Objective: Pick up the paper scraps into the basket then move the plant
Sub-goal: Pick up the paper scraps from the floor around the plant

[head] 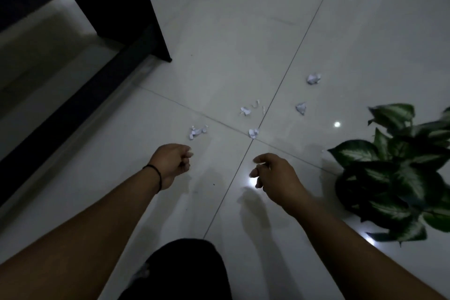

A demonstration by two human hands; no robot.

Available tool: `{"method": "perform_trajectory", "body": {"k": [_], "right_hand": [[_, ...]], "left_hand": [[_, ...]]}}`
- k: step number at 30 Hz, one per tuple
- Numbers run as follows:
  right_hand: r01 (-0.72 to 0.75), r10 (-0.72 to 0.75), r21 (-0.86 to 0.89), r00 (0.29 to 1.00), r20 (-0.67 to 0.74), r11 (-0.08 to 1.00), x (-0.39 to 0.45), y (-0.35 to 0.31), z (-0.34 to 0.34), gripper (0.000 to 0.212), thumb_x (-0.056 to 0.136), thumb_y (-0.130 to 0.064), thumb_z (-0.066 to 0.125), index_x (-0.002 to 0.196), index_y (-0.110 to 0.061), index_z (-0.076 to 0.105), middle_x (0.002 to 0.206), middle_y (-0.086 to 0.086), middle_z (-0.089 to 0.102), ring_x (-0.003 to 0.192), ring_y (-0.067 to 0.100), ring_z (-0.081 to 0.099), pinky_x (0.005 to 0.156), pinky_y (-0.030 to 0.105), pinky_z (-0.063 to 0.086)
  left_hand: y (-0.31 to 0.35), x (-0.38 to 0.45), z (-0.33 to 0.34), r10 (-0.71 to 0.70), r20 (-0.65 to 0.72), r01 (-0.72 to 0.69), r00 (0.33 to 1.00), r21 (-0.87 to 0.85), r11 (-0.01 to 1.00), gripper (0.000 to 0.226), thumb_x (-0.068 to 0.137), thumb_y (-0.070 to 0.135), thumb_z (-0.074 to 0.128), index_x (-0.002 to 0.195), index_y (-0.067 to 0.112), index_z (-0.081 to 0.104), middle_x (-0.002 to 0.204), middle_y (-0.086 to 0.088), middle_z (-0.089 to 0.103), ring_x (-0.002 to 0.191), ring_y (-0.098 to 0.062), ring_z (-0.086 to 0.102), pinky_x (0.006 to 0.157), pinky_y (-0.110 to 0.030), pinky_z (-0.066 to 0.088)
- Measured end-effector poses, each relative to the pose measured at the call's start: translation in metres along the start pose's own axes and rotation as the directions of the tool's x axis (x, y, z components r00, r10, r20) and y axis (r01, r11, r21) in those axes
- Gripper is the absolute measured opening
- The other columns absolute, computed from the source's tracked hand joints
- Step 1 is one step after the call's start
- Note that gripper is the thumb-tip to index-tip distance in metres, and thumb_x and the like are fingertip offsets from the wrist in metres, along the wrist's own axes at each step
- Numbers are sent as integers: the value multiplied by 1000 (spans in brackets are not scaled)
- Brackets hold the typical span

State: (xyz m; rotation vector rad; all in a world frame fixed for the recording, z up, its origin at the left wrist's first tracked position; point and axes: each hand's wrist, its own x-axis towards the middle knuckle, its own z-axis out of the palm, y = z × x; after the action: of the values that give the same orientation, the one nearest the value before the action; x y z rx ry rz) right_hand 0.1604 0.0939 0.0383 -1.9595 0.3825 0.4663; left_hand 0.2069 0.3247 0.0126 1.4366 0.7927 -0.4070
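Several crumpled white paper scraps lie on the glossy tiled floor: one (196, 132) just beyond my left hand, one (253, 133) on the tile joint, one (246, 111) further out, one (301, 108) to the right and one (313, 78) farthest away. A plant (399, 173) with green and white leaves stands at the right. My left hand (171, 163), with a black band on the wrist, is curled shut with nothing visible in it. My right hand (275, 177) hovers over the floor, fingers loosely bent and apart, holding nothing. No basket is in view.
A dark piece of furniture (80, 39) with a black leg stands at the upper left. My dark-clothed knee (185, 273) is at the bottom centre. Bright light reflections dot the white tiles.
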Motion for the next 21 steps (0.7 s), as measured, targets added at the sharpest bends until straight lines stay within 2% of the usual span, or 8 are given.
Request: {"method": "perform_trajectory", "body": {"k": [2,4,6,8,11,14,17,21], "right_hand": [[26,-27,-78,1000,-16,997,-3,-20,-10,28,95,-7,38,109,-8,62,87,6,68,64,17,58,57,21,45],[33,-41,-170,998,-45,985,-6,-38,-19,28,96,-10,40,110,-6,63,98,11,69,75,18,57,67,24,43],[23,-44,-248,996,-76,968,-6,-50,-27,29,96,-11,39,110,-7,64,107,13,68,86,20,57,75,23,38],[27,-56,-308,995,-87,951,-4,-61,-34,30,96,-12,38,109,-7,65,110,13,66,97,24,59,77,23,39],[58,-101,-374,990,-96,926,-1,-71,-41,30,96,-16,40,100,-2,65,102,14,68,96,28,60,75,28,42],[64,-112,-410,989,-94,910,3,-78,-46,33,95,-26,46,92,2,63,90,16,68,87,28,61,72,31,44],[37,-83,-446,993,-83,894,15,-76,-51,29,95,-23,47,90,1,61,92,17,67,81,27,57,69,32,42],[-46,7,-486,997,-82,873,45,-62,-56,24,93,-18,47,98,2,60,101,15,64,87,25,57,68,29,38]], "left_hand": [[9,-5,-3,16,-13,-16,1000,-30,999,15,94,6,45,95,3,60,72,-6,53,52,-10,38,37,-11,41],[21,-13,-8,37,-24,-37,999,-6,999,18,93,5,43,103,3,59,71,-6,51,43,-8,38,34,-10,34],[30,-19,-13,55,-42,-51,998,86,995,24,91,0,39,99,4,61,65,-7,46,29,-4,35,32,-9,27],[40,-22,-17,56,-78,-42,995,175,984,22,88,-1,42,88,5,63,61,-7,41,27,-7,34,31,-9,24],[55,-22,-18,108,-157,-52,982,329,943,21,88,14,53,72,7,66,71,-6,47,53,-19,41,42,-19,30],[60,-22,-14,213,-183,-114,960,440,891,32,87,28,56,60,14,66,68,-7,57,62,-24,51,59,-27,39],[55,-16,-5,293,-158,-152,943,578,802,25,85,28,60,76,7,72,86,-14,70,85,-31,63,75,-29,46],[50,10,7,330,-107,-150,938,732,665,18,83,26,62,92,11,68,94,-13,70,92,-30,63,75,-25,43]]}}
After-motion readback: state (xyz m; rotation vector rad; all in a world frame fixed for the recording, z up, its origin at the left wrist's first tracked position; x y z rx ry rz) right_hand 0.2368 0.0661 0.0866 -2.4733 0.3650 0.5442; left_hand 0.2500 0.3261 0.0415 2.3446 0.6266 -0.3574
